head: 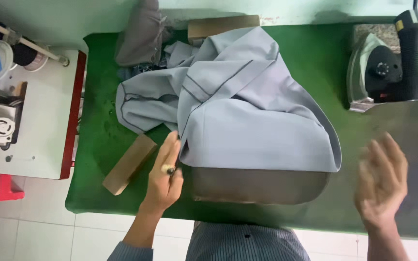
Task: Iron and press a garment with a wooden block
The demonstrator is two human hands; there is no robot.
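Here, left hand [164,171] pins the grey garment's [247,116] hem flat at the green ironing table's [315,53] front edge; right hand [380,181] hovers open, blurred, below the iron [380,72].

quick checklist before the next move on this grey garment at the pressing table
1. Left hand on the grey garment: fingers touch its lower left edge. Ok.
2. Right hand off the cloth: raised, open and blurred, holding nothing. Ok.
3. Iron parked: it sits at the far right on its rest, apart from the garment. Ok.
4. Garment flat: it lies bunched and folded over the padded form. Not ok.
5. Wooden block out of the way: beside the left hand, off the cloth. Ok.
6. Iron heat: cannot tell.
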